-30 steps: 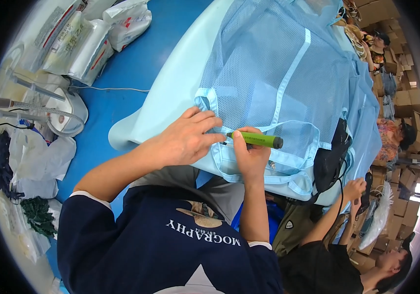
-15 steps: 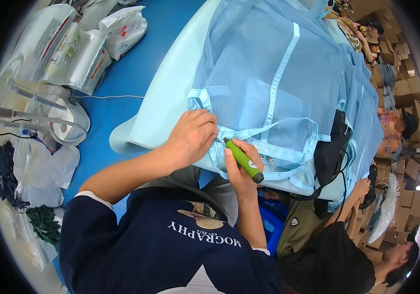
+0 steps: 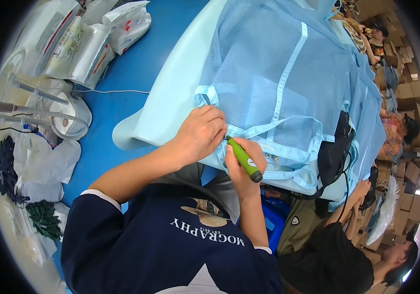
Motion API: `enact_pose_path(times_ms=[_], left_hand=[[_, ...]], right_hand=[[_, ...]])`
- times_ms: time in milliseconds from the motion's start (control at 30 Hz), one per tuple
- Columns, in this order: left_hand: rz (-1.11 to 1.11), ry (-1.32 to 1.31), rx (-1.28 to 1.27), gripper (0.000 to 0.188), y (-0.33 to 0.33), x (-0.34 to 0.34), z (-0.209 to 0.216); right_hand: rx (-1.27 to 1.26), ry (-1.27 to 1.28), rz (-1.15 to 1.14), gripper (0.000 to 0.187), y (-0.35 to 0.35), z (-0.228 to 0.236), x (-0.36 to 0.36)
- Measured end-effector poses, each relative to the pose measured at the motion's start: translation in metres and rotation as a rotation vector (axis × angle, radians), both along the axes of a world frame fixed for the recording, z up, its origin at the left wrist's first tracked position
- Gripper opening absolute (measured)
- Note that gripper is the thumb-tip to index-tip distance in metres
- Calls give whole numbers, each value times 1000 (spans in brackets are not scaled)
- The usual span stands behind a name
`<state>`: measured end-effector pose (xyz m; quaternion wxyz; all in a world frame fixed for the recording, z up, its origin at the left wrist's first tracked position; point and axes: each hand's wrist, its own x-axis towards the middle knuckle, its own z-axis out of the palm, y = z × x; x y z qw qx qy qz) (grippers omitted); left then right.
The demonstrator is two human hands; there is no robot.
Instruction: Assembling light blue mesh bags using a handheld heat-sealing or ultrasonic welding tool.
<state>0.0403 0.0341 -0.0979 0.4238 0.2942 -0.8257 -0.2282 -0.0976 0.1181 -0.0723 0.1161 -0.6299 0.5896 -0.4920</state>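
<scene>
A light-blue mesh bag (image 3: 254, 63) with pale-blue binding and straps (image 3: 295, 120) lies spread over a pale-blue smooth surface (image 3: 170, 93). At its near left corner, my left hand (image 3: 197, 134) is closed, its fingers pinching the bag's edge binding. My right hand (image 3: 241, 182) is wrapped round a green pen-shaped tool (image 3: 244, 159) with a dark tip and a dark end cap. The tool's tip points at the binding beside my left fingertips; whether it touches cannot be made out. The pinched spot is partly hidden by my fingers.
A black bag or cloth (image 3: 335, 152) with a cord lies to the right, near a co-worker (image 3: 332, 259) in a dark shirt. White plastic packages (image 3: 75, 49), a white appliance with a hose (image 3: 70, 117) and dark gloves (image 3: 6, 171) stand left. Cardboard boxes (image 3: 411, 166) fill the far right.
The whole view has shifted slightly. My hands keep to the same corner, and the tool's tip is now closer to my left fingers.
</scene>
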Motion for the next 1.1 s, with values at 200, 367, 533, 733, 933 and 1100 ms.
enact_pose_path(times_ms=[200,367,533,733,933,1100], left_hand=[[-3,5,32,14,1,1,1],[-4,2,36,14,1,1,1],[-2,9,21,14,1,2,1],[15,15,-5,14,1,-1,-1],[7,11,16,14,2,1,-2],[9,16,1,14,2,0,0]], right_hand=[[73,79,-20,19,2,8,-6],[54,-9,-26,20,3,3,-1],[44,115,10,19,7,-2,-4],[0,12,11,21,7,-9,-3],[-33,66,29,24,8,-13,-2],[-38,92,-33,24,9,-14,0]])
